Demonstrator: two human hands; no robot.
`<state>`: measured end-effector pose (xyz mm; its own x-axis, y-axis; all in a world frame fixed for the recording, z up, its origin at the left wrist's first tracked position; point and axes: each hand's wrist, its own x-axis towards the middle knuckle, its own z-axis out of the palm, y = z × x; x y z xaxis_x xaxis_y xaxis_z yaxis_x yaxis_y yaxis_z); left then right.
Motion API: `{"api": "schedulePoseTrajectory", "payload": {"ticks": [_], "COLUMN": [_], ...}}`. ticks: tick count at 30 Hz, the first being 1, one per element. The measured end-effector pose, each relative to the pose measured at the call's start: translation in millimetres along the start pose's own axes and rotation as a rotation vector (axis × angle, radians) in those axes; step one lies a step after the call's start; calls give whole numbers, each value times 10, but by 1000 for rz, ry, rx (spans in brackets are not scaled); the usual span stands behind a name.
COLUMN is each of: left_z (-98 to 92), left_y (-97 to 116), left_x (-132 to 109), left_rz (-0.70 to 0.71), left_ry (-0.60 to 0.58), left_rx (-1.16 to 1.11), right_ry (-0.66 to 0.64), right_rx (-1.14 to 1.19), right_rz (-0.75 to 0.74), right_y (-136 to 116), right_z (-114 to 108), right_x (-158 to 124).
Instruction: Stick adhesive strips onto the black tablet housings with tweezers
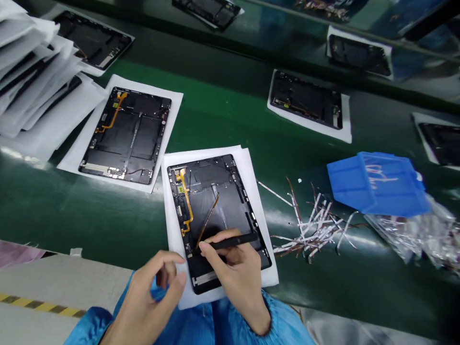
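A black tablet back housing (235, 203) lies on a white foam sheet (257, 184) in front of me, its inside facing up. An orange flex cable (186, 196) runs down its left side. My right hand (235, 268) is closed round black tweezers (233, 241), over the lower part of the housing. At the tweezers' tip is a thin brown flex strip (208, 218), slanting up over the housing; the tip itself is partly hidden by my fingers. Beside the housing's lower left edge, my left hand (154, 287) is empty, thumb and fingers curved and apart.
To the right lies a pile of thin brown-and-white strips (312, 230), near a blue plastic bin (381, 184) and clear plastic bags (420, 230). Another housing (125, 134) lies at left beside a stack of foam-wrapped pieces (39, 81). More housings (305, 100) are farther back on the green bench.
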<state>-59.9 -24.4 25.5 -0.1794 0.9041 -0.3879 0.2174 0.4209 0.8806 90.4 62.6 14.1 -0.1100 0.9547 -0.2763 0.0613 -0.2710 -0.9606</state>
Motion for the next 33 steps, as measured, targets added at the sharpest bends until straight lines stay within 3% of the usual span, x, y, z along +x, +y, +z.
{"api": "schedulePoseTrajectory", "payload": {"ticks": [4,8,11,17,20,23,27,29,33], "left_z": [16,97,135,38,6,1,-30,-41,-2], "left_y": [57,97,106,156,187,151,3,-59,-68], "left_x": [-291,-343,-303,-245,-232,-206,-57,65,260], "left_rz": [-302,-327,-330,-569,-581,-412,84,263,347], "left_ry": [-303,-452,-483,-432,-433,-381,24,149,206], "left_rx": [-503,-587,-666,-1008,-1056,-830,-122,196,511], "right_ry": [-9,-23,-34,-38,-35,-41,-45,-44,-46], "right_rx": [12,25,22,5,-6,-3,-8,-11,6], "right_rz": [24,28,30,35,23,26,30,29,37], "right_y": [14,27,29,13,4,-4,-11,-14,-18], "right_z": [-11,-16,-17,-21,-25,-30,-34,-33,-28], "right_x": [4,1,3,9,10,14,23,30,37]}}
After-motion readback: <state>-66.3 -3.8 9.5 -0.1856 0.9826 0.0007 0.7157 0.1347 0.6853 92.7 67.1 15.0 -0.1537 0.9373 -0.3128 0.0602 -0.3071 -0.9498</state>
